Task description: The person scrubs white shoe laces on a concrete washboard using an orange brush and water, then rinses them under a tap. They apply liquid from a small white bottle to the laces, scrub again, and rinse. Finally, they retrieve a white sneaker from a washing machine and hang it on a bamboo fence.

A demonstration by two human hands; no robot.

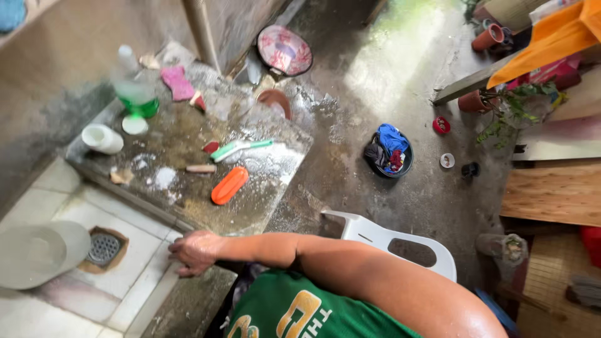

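1. One hand (pixel 194 251) shows in the head view, at the end of a wet bare arm that crosses the near part of the frame from the right. Judged by that angle it is probably the right hand, though the view does not settle this. Its fingers are loosely curled and grasp nothing, resting on the near edge of the raised grey concrete wash slab (pixel 263 200). The other hand is out of view.
2. Nearest to the fingers lies the flat orange oval plastic brush (pixel 230 185), on the slab, farther away and slightly to the right of the hand, well apart from it. Its long axis runs diagonally, from near-left to far-right.
3. Just beyond it lie a green and white long-handled plastic brush (pixel 241 148), its handle pointing right, and a small tan bar (pixel 201 168).
4. Farther left on the slab stand a clear plastic bottle holding green liquid (pixel 136 94), a white plastic cup on its side (pixel 102 139) and a pink cloth (pixel 177 82). White suds streak the wet surface.
5. Left of the hand, a pale round plastic basin (pixel 37 253) rests on white floor tiles beside a metal drain grate (pixel 103 248).
6. On the right, a white plastic chair (pixel 400 241) stands on a wet concrete floor, with a dark round basin of coloured clothes (pixel 389 151) beyond and terracotta pots (pixel 487 37) at the far right.
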